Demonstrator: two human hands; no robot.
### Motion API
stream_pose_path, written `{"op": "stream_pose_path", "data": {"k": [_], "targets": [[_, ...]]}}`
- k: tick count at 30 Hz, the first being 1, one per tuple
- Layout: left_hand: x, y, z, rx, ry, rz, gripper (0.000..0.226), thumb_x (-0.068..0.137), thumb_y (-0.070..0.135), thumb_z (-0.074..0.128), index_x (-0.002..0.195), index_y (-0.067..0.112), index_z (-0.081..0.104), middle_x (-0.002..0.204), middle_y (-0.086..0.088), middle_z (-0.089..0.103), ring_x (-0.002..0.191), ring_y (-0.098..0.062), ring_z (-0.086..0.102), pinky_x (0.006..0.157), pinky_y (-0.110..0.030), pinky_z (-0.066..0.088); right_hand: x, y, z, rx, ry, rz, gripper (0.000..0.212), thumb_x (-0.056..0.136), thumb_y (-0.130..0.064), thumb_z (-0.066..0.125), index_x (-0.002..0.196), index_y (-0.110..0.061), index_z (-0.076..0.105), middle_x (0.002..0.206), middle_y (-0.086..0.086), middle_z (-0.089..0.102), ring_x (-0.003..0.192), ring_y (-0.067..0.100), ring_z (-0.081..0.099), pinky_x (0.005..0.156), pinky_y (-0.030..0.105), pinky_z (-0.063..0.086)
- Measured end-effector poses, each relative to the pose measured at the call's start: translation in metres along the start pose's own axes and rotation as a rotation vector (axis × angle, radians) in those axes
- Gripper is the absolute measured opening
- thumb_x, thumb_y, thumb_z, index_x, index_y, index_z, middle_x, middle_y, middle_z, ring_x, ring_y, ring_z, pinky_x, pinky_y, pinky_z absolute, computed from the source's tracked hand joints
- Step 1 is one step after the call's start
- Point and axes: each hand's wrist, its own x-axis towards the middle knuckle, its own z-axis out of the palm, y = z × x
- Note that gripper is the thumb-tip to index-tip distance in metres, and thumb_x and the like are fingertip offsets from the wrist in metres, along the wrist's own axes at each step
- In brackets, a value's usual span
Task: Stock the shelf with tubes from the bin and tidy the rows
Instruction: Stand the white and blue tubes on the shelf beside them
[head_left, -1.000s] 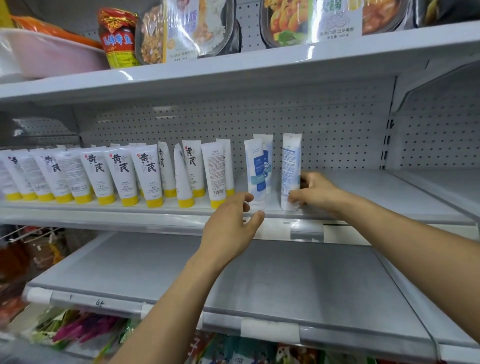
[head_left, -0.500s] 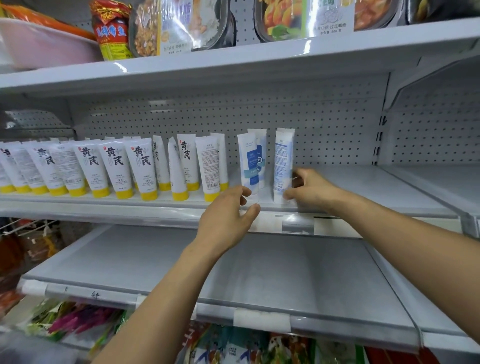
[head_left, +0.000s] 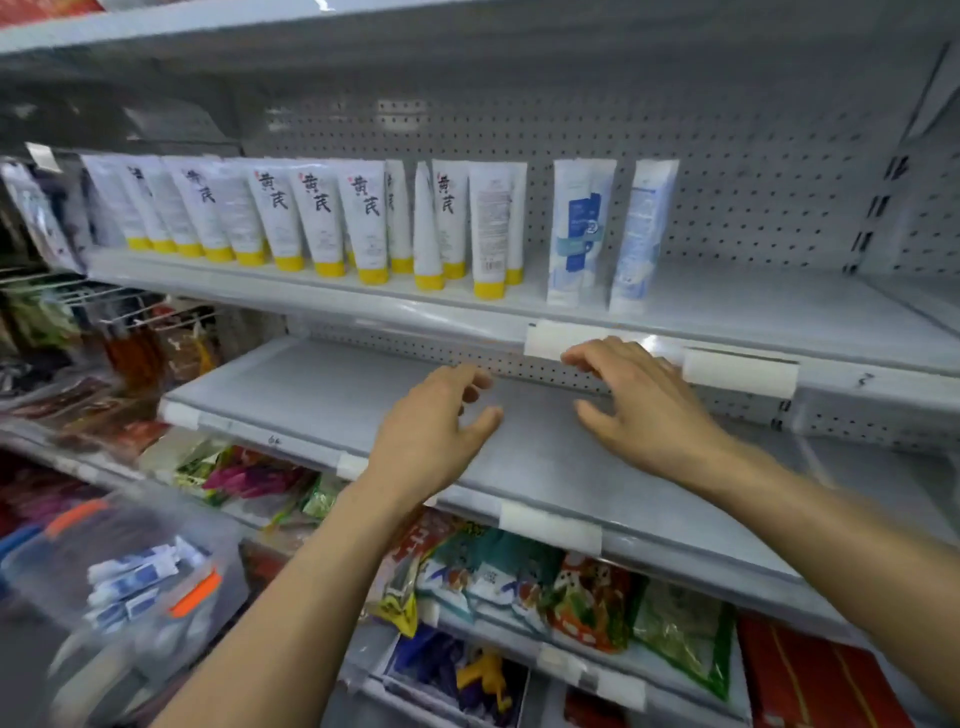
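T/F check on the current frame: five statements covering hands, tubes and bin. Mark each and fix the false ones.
1. Both hands hold nothing. True: left hand and right hand are open and empty.
2. The blue-label tubes lie flat. False: the blue-label tubes stand upright on the shelf.
3. The yellow-capped tubes stand left of the blue-label tubes. True.
4. The clear bin is empty. False: the clear bin holds blue-and-white tubes.
5. The right hand touches a blue-label tube. False: it is lower, by the shelf's front edge, and touches none.
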Motion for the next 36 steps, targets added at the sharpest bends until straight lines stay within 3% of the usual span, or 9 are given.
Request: {"op": "stream_pose_path", "data": {"k": [4, 10, 20, 23, 27, 32, 34, 36], "targets": [[-0.035, -0.056, -0.017, 0.041, -0.029, -0.111, 0.036, 0.092, 0.043, 0.057, 0.124, 0.027, 0.055, 0.111, 0.008, 0.059, 0.095, -0.009, 0.058, 0.082, -0.030, 0.049, 0.016, -0.041, 0.044, 0.053, -0.109, -0.075, 0.043, 0.090, -0.027, 0.055, 0.132, -0.026, 0.046, 0.133, -0.006, 0.050, 0.122, 0.014, 0.045, 0.104, 0.036, 0.036], [-0.072, -0.170, -0.055, 0.115, -0.088, -0.279, 0.034, 0.091, 0.040, 0.059, 0.120, 0.022, 0.057, 0.110, 0.002, 0.061, 0.100, -0.017, 0.060, 0.082, -0.030, 0.047, 0.068, -0.131, 0.127, 0.121, -0.250, -0.238, 0.041, 0.092, -0.034, 0.054, 0.131, -0.027, 0.047, 0.131, -0.005, 0.052, 0.117, 0.015, 0.049, 0.099, 0.037, 0.042], [-0.133, -0.426, -0.151, 0.065, -0.108, -0.698, 0.032, 0.093, 0.041, 0.057, 0.119, 0.022, 0.058, 0.108, 0.004, 0.062, 0.096, -0.018, 0.060, 0.083, -0.034, 0.050, 0.184, -0.325, 0.325, 0.300, -0.550, -0.309, 0.032, 0.089, -0.033, 0.057, 0.118, -0.019, 0.056, 0.119, -0.002, 0.057, 0.110, 0.017, 0.054, 0.091, 0.032, 0.044], [-0.144, -0.497, -0.168, 0.048, -0.124, -0.815, 0.032, 0.093, 0.039, 0.057, 0.119, 0.021, 0.059, 0.110, 0.003, 0.065, 0.100, -0.019, 0.062, 0.085, -0.034, 0.049, 0.206, -0.366, 0.385, 0.378, -0.663, -0.236, 0.029, 0.087, -0.029, 0.060, 0.114, -0.017, 0.058, 0.112, -0.002, 0.058, 0.102, 0.017, 0.058, 0.085, 0.033, 0.048], [-0.143, -0.571, -0.162, -0.051, -0.162, -0.944, 0.028, 0.095, 0.038, 0.055, 0.117, 0.022, 0.060, 0.112, 0.000, 0.066, 0.101, -0.021, 0.062, 0.090, -0.037, 0.050, 0.228, -0.398, 0.462, 0.459, -0.843, -0.132, 0.013, 0.083, -0.025, 0.063, 0.094, -0.020, 0.059, 0.094, 0.000, 0.064, 0.087, 0.021, 0.063, 0.078, 0.040, 0.052], [-0.127, -0.654, -0.114, -0.239, -0.147, -1.128, 0.029, 0.095, 0.037, 0.052, 0.119, 0.021, 0.057, 0.109, -0.004, 0.065, 0.101, -0.025, 0.062, 0.093, -0.041, 0.051, 0.261, -0.420, 0.566, 0.567, -1.000, 0.051, 0.012, 0.084, -0.022, 0.067, 0.094, -0.021, 0.062, 0.095, 0.000, 0.065, 0.088, 0.016, 0.062, 0.078, 0.028, 0.048], [-0.120, -0.687, -0.086, -0.345, -0.126, -1.236, 0.024, 0.095, 0.034, 0.052, 0.114, 0.021, 0.057, 0.106, -0.007, 0.066, 0.099, -0.027, 0.062, 0.094, -0.042, 0.050, 0.269, -0.429, 0.613, 0.621, -1.059, 0.185, 0.014, 0.085, -0.019, 0.067, 0.099, -0.016, 0.065, 0.094, 0.003, 0.066, 0.088, 0.018, 0.063, 0.080, 0.030, 0.048], [-0.113, -0.719, -0.058, -0.511, -0.046, -1.361, 0.013, 0.096, 0.027, 0.054, 0.104, 0.018, 0.057, 0.100, -0.011, 0.063, 0.089, -0.027, 0.059, 0.091, -0.041, 0.051, 0.273, -0.436, 0.665, 0.664, -1.123, 0.321, 0.007, 0.085, -0.014, 0.066, 0.092, -0.014, 0.064, 0.086, 0.006, 0.065, 0.077, 0.020, 0.061, 0.072, 0.032, 0.050]]}}
